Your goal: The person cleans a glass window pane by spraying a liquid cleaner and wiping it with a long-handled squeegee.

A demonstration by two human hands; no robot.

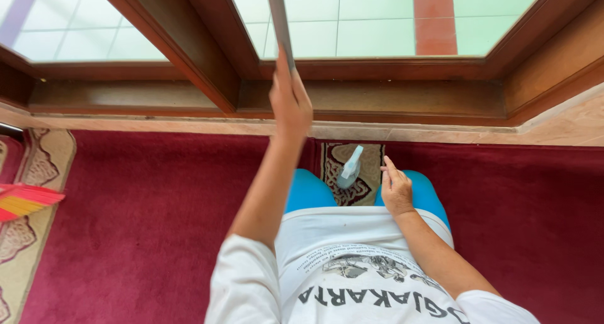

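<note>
Resting on your blue-clad knee: your right hand (396, 190), open, fingers flat. Spray bottle (350, 167) just left of it, on carpet (145, 204), apart. Farther up, your left hand (290, 100) grips long grey handle (277, 16), raised against window glass (371, 16).

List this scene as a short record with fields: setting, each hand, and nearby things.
setting: red carpet below a wooden window frame, seen from above
left hand: raised, gripping a long thin handle that runs up across the glass
right hand: resting on the right knee, holding nothing
spray bottle: pale, on the patterned mat between the knees
broom: red and yellow bristles at the left edge
clothing: white shirt, blue trousers
</note>
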